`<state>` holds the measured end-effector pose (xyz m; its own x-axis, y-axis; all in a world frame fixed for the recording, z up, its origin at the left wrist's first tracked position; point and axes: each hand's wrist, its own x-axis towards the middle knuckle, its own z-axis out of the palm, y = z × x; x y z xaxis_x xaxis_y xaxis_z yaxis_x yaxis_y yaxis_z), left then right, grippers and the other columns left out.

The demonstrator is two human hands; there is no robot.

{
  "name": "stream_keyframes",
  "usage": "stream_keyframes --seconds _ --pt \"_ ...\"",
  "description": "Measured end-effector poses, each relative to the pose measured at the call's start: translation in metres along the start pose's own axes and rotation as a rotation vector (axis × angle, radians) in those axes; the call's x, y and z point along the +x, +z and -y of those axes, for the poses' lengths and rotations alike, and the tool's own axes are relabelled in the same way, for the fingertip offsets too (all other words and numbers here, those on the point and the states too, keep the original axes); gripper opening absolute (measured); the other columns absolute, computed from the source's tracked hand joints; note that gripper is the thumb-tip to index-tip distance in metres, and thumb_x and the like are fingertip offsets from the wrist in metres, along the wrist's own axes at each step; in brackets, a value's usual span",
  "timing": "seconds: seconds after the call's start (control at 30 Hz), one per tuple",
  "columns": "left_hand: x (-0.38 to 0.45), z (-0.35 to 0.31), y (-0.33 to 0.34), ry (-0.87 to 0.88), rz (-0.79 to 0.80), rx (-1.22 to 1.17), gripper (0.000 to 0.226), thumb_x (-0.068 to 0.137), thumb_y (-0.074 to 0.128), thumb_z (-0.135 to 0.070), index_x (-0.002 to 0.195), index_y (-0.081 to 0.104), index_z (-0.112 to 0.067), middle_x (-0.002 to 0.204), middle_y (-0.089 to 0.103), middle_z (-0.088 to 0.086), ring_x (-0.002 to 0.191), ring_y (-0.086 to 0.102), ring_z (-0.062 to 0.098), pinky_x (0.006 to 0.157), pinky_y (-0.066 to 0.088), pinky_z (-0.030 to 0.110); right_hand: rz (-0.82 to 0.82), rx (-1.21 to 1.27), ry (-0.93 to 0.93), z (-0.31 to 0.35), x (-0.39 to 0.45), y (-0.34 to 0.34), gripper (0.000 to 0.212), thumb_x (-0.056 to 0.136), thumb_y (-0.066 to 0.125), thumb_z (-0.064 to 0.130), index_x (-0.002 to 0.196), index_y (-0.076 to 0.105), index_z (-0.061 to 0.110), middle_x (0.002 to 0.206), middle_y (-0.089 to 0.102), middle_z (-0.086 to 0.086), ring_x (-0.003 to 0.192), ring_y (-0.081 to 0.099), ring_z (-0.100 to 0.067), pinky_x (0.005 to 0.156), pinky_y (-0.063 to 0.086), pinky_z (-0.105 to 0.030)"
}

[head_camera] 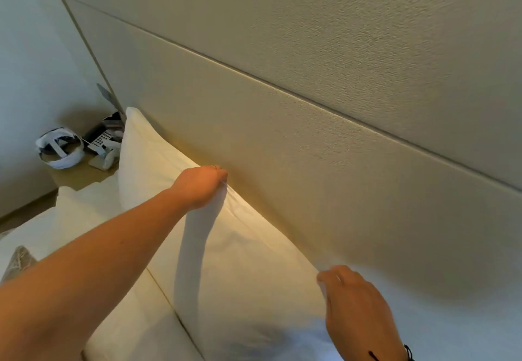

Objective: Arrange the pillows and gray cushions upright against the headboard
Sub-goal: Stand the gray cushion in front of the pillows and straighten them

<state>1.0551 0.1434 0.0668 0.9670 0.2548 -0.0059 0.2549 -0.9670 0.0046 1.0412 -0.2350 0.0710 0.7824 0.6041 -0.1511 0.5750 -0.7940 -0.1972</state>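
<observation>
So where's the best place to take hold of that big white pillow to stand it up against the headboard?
Probably along its top edge, from above. The white pillow leans on the headboard with that long seam uppermost and free, so both hands can pinch it apart from each other: the left hand near one end, the right hand near the other, as here.

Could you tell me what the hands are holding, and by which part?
Both hold the white pillow by its top edge: left hand mid-edge, right hand at the near corner.

Bare arms; dark wristband (408, 352), maybe.
</observation>
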Motion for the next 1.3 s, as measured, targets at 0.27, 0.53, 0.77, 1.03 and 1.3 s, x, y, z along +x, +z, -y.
stream_keyframes --seconds 0.27,0.53,0.77,1.03,1.3 --pt "0.002 0.019 0.003 0.129 -0.051 0.024 0.021 0.101 0.041 -0.035 0.108 0.058 -0.026 0.096 0.055 0.002 0.071 0.053 0.023 0.058 0.037 0.029 -0.043 0.522 -0.215 0.104 0.134 0.016 0.041 0.091 0.047 0.000 0.122 0.055 0.027 0.127 0.049 0.004 0.113 0.051 -0.015 0.088 0.043 -0.022" --pt "0.021 0.069 0.006 0.222 0.079 0.153 0.022 0.100 0.045 -0.033 0.118 0.052 -0.023 0.098 0.055 0.002 0.075 0.056 0.023 0.059 0.039 0.033 0.032 0.521 -0.168 0.163 0.215 0.039 0.044 0.074 0.045 -0.007 0.100 0.066 0.022 0.109 0.060 -0.003 0.095 0.059 -0.025 0.078 0.051 -0.034" --pt "0.048 0.151 -0.015 -0.067 0.137 0.456 0.028 0.100 0.045 -0.031 0.121 0.061 -0.023 0.112 0.049 0.007 0.100 0.053 0.027 0.070 0.044 0.038 -0.138 0.396 -0.273 0.169 0.214 0.034 0.039 0.082 0.046 -0.005 0.095 0.064 0.026 0.087 0.049 0.011 0.080 0.048 -0.014 0.060 0.031 -0.026" --pt "0.090 0.159 -0.011 -0.285 0.001 0.383 0.026 0.099 0.044 -0.024 0.109 0.068 -0.025 0.101 0.061 0.004 0.090 0.062 0.029 0.066 0.035 0.036 -0.295 0.244 -0.330 0.172 0.214 0.017 0.038 0.059 0.061 -0.018 0.061 0.054 0.019 0.062 0.037 0.008 0.058 0.034 -0.013 0.047 0.010 -0.017" --pt "0.069 0.152 0.042 -0.589 -0.039 -0.065 0.044 0.095 0.053 -0.040 0.133 0.038 -0.025 0.101 0.064 0.003 0.093 0.061 0.028 0.080 0.042 0.041 -0.365 0.067 -0.368 0.166 0.220 0.039 0.047 0.025 0.077 -0.025 0.041 0.051 0.011 0.042 0.048 -0.005 0.035 0.040 -0.016 0.028 0.033 -0.025"
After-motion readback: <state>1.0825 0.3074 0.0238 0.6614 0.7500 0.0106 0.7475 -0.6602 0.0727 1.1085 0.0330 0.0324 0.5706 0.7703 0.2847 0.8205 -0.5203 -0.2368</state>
